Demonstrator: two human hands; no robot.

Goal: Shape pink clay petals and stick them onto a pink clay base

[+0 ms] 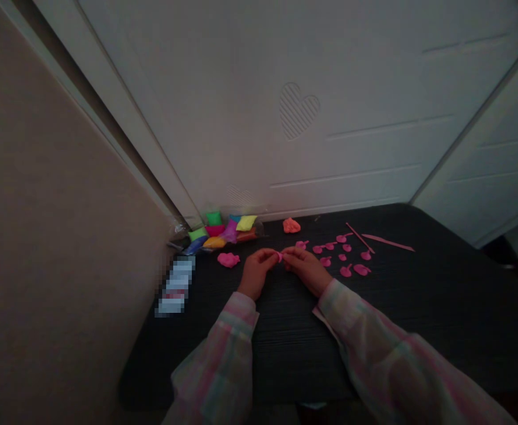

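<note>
Over the middle of the dark table, my left hand and my right hand meet at the fingertips. Between them they pinch a small piece of pink modelling clay, partly covered by the fingers. To the left of my left hand lies a larger pink clay lump. Several flattened pink clay pieces, some with thin tails, are spread to the right of my right hand. An orange clay lump sits behind my hands.
Coloured clay packets lie at the back left. A thin pink stick and a flat pink tool rest at the right. A blurred pale item is on the left of the table. A white panel rises behind.
</note>
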